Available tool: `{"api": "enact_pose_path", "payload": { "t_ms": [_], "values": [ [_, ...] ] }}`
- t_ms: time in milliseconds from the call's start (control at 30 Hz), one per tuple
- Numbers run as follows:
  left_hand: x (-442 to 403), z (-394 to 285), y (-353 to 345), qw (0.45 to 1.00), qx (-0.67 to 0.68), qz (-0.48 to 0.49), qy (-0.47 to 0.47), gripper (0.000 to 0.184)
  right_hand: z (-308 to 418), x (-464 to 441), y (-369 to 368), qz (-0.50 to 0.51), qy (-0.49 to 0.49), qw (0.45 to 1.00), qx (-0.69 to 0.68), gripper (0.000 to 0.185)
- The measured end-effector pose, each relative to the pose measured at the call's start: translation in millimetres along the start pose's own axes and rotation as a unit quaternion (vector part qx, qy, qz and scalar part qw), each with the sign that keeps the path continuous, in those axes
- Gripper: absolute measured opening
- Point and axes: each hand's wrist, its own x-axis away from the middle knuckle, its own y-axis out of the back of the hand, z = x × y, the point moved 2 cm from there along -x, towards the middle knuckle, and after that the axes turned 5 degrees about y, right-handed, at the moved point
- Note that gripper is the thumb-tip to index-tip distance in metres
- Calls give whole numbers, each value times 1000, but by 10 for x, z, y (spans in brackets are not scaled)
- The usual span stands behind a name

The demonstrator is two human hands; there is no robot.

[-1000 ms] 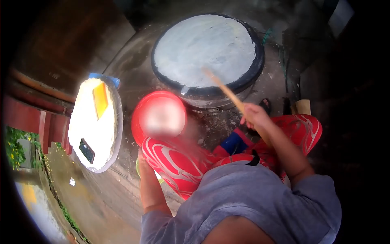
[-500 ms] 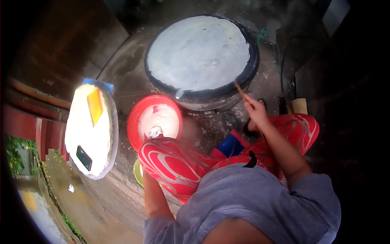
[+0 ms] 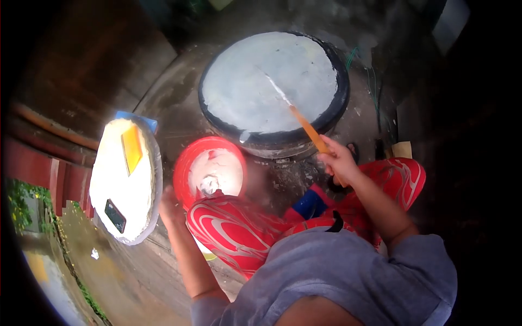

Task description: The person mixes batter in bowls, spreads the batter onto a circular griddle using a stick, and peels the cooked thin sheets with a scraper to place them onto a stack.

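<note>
The right hand [image 3: 338,162] has its fingers closed round the orange-brown handle of a wooden stick [image 3: 305,126], whose butt end shows below the fist. The stick slants up and away over the round griddle [image 3: 343,98]; its far part is thin and whitish, fading against the pale sheet of batter [image 3: 261,81] that covers most of the plate, so whether the tip touches cannot be told.

The left hand [image 3: 170,204] is between the red basin [image 3: 181,169] and an overexposed white round stack [image 3: 115,179]. Its fingers are blurred and foreshortened; whether they hold or touch anything cannot be told.

Pale batter fills much of the basin, with an indistinct lump [image 3: 209,185] in it; the near rim is hidden by the red-trousered knee [image 3: 225,228], which also covers most of a green-rimmed vessel [image 3: 210,256]. A dark phone [image 3: 115,215] and a yellow flat piece [image 3: 131,149] lie on the stack, its surface detail lost in glare. A blue object [image 3: 147,124] shows only partly behind it.
</note>
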Motion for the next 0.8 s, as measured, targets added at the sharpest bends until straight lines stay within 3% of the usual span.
{"api": "enact_pose_path", "payload": {
  "t_ms": [33, 133, 200, 400, 467, 667, 733, 800],
  "values": [
    [172, -179, -248, 999, 36, 25, -9, 30, -172, -201, 84, -6, 42, 996, -78, 73],
    [431, -528, -845, 980, 106, 167, -3, 26, 247, -250, -74, -35, 158, 985, 64, 71],
    [645, -611, -1239, 961, 129, 245, 6, 26, 402, -390, -87, -12, 67, 996, -60, 69],
    [486, -152, -1686, 982, 74, 163, 57, 28, 424, -940, -160, -37, 11, 999, 18, 56],
    [439, -25, -1682, 979, 72, 140, 127, 27, 437, -1036, -170, -60, -12, 997, 42, 53],
    [535, -67, -1749, 975, 65, 186, 100, 27, 443, -1362, -261, -126, -33, 985, 112, 42],
    [545, -54, -1758, 975, 61, 189, 96, 27, 332, -1558, -266, -143, 125, 904, 384, 37],
    [564, -42, -1764, 971, 70, 206, 104, 27, 257, -1607, -345, -152, 171, 882, 411, 35]
  ]
}}
